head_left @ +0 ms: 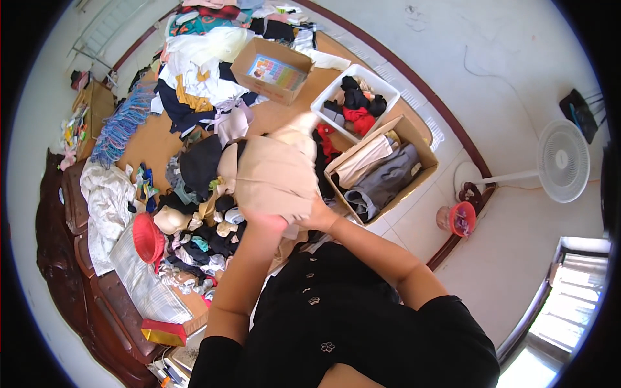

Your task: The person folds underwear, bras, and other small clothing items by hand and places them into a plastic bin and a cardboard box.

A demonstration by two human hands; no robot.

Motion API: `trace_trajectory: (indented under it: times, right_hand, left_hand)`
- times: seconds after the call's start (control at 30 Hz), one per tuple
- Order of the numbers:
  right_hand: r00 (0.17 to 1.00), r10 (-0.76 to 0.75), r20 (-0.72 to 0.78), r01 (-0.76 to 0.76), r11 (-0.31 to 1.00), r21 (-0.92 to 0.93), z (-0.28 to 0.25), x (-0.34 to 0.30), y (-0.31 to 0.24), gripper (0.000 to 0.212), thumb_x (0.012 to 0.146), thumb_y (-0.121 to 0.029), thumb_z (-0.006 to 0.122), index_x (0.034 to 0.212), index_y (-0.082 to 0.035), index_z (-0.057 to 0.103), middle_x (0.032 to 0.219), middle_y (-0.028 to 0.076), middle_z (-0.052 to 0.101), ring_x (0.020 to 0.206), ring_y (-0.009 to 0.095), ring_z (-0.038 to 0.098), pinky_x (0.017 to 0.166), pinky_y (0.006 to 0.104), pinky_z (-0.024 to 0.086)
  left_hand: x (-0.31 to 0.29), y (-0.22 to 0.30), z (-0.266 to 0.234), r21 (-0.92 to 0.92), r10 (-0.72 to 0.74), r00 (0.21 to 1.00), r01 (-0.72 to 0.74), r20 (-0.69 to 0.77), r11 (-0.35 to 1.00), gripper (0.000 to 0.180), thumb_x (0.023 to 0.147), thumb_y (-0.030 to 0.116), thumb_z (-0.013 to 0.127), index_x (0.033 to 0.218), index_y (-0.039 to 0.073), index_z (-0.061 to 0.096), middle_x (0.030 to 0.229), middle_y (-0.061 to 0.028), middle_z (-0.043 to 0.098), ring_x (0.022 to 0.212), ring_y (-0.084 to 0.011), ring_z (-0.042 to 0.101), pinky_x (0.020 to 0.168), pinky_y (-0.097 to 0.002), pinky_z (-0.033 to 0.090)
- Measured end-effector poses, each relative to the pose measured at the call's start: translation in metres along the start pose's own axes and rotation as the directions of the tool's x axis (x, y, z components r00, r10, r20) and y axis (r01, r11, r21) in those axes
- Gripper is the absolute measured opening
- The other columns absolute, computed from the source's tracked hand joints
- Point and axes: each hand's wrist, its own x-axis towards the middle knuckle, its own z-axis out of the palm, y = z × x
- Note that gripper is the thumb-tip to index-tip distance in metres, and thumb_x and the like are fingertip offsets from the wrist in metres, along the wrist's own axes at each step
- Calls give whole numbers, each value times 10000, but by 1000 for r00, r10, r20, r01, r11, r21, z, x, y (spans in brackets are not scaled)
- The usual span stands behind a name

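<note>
A beige garment (277,178), flat with creases across it, is held up in front of me, its kind not clear. My left hand (264,221) grips its lower left edge, fingers mostly hidden by the fabric. At the lower right edge, my right hand (317,213) is closed on the same garment. Just left of it lie a dark cloth piece (200,163) and a pile of small clothes and underwear (200,239). To its right stands a cardboard box (404,187) holding folded beige and grey clothes.
A white bin (317,103) with black and red garments stands beyond the box. Farther off are another cardboard box (242,61), heaped clothes (207,48) and blue hangers (126,123). A red basket (147,238) sits left, near a brown sofa (123,310); a white fan (561,161) stands right.
</note>
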Motion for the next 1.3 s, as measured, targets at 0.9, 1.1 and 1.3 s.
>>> trace_trajectory:
  times: [0.9, 1.1, 1.3]
  right_hand:
    - [559, 819, -130, -584, 277, -763, -193, -142, 235, 721, 683, -200, 707, 1333, -260, 401, 1471, 129, 146, 1365, 382, 88, 1007, 677, 164]
    - [353, 926, 138, -505, 312, -805, -128, -144, 248, 924, 642, -376, 772, 1394, -396, 237, 1500, 164, -28, 1344, 481, -31, 908, 731, 268]
    - [292, 932, 214, -487, 337, -806, -120, -142, 277, 995, 610, -330, 802, 1399, -418, 200, 1500, 161, -70, 1343, 479, -59, 874, 720, 330]
  left_hand:
    - [-42, -272, 0, 828, -365, 851, 487, -378, 278, 375, 742, -48, 569, 1103, 41, 520, 1083, -148, 539, 928, -330, 567, 814, -355, 467]
    - [-35, -288, 0, 986, -684, 726, -51, -70, -156, 346, 754, 147, 630, 1099, 155, 612, 1274, -148, 480, 1148, -357, 445, 986, -492, 332]
    - [-51, -292, -39, 880, -494, 869, 256, -29, 399, 176, 754, 35, 580, 895, 120, 644, 961, -85, 621, 863, -281, 586, 812, -395, 449]
